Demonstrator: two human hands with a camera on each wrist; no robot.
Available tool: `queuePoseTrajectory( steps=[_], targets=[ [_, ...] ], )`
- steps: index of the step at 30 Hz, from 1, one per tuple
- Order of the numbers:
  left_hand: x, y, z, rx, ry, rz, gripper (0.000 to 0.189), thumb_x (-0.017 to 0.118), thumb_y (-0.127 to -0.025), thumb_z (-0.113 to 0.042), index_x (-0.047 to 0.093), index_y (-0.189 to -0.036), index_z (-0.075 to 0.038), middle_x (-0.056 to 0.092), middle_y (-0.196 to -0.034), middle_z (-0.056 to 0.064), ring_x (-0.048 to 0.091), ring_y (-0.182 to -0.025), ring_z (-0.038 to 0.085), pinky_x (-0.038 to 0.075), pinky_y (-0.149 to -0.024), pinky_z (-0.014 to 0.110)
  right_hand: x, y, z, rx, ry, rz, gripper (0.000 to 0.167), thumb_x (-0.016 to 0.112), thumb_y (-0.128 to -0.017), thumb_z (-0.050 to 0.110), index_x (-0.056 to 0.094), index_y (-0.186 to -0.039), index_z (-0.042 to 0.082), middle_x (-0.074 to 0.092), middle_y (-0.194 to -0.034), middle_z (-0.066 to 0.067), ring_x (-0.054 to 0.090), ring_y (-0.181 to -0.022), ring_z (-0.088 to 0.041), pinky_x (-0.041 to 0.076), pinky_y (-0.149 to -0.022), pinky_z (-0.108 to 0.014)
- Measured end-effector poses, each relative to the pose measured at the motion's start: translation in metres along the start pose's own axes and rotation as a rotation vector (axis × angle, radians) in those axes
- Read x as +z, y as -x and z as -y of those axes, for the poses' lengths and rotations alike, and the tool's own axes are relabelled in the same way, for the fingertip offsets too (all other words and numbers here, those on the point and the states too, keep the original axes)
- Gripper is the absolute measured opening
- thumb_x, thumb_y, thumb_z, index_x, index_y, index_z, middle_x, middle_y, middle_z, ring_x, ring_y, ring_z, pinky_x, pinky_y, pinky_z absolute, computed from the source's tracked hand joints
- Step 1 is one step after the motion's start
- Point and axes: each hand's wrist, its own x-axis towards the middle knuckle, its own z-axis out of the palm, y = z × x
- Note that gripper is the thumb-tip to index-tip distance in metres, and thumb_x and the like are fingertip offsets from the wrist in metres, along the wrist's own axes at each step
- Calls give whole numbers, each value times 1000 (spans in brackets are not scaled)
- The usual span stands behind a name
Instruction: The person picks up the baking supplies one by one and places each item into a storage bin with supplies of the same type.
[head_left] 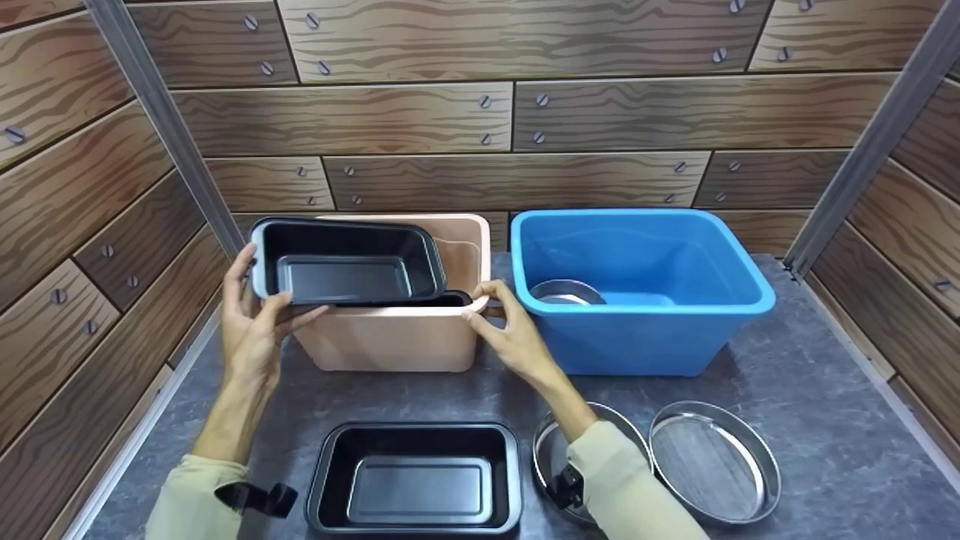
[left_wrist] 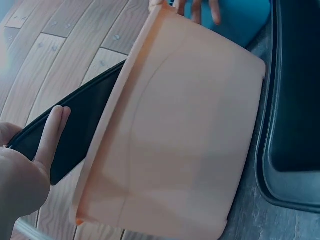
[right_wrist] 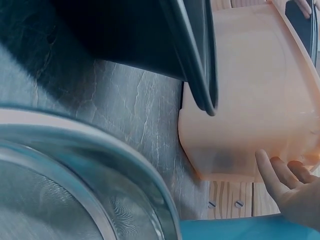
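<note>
My left hand (head_left: pixel 251 330) grips the left end of a black loaf pan (head_left: pixel 341 277), thumb at its near rim and fingers underneath. The pan is tilted over the mouth of a peach plastic bin (head_left: pixel 390 341). Inside that bin, the dark edge of another item (head_left: pixel 454 298) shows beneath the pan, mostly hidden. With thumb and fingers my right hand (head_left: pixel 517 337) pinches the bin's near right rim corner. In the left wrist view, two fingers lie along the underside of the loaf pan (left_wrist: pixel 82 125). The right wrist view has the right hand (right_wrist: pixel 295 192) at the bin's corner.
A second black loaf pan (head_left: pixel 420 487) lies on the grey table in front. Two round metal sieves (head_left: pixel 716 461) sit to its right, one partly under the right forearm. The blue bin (head_left: pixel 637 341) at the right contains a round metal sieve (head_left: pixel 566 291). Wood-patterned walls enclose the table.
</note>
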Motion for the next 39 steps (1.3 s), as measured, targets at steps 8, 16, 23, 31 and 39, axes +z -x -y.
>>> queuePoseTrajectory(
  steps=[8,16,23,31,39],
  targets=[
    [5,-7,20,-42,-104,32,80,42,-93,23,37,-160,-20,39,-157,18,70,-109,37,64,-77,49,4,1,3,3,8,11,26,70,-98,8,57,-119,1,59,-120,-19,61,-112,-25,50,-104,-38],
    [7,-15,23,-35,-125,87,77,41,-93,23,35,-160,-14,36,-161,13,71,-93,27,65,-74,49,4,1,4,-2,6,9,27,70,-99,9,57,-121,1,58,-120,-11,60,-114,-25,50,-106,-45],
    [13,-24,18,-127,-208,107,77,43,-94,20,30,-162,-12,29,-168,3,74,-91,27,65,-75,48,1,2,4,55,-11,17,27,70,-100,11,56,-122,4,58,-121,-12,61,-112,-31,56,-72,-32],
    [22,-33,16,-211,-330,120,78,46,-93,15,30,-163,-16,28,-170,4,77,-76,26,65,-72,41,0,2,2,45,2,12,26,70,-100,11,56,-121,5,58,-120,-10,61,-112,-32,58,-72,-35],
    [21,-36,18,-236,-341,145,76,49,-96,13,30,-164,-14,24,-171,6,76,-70,24,65,-72,39,0,3,2,22,11,12,27,70,-100,11,56,-122,2,59,-119,-10,60,-112,-29,54,-87,-30]
  ],
)
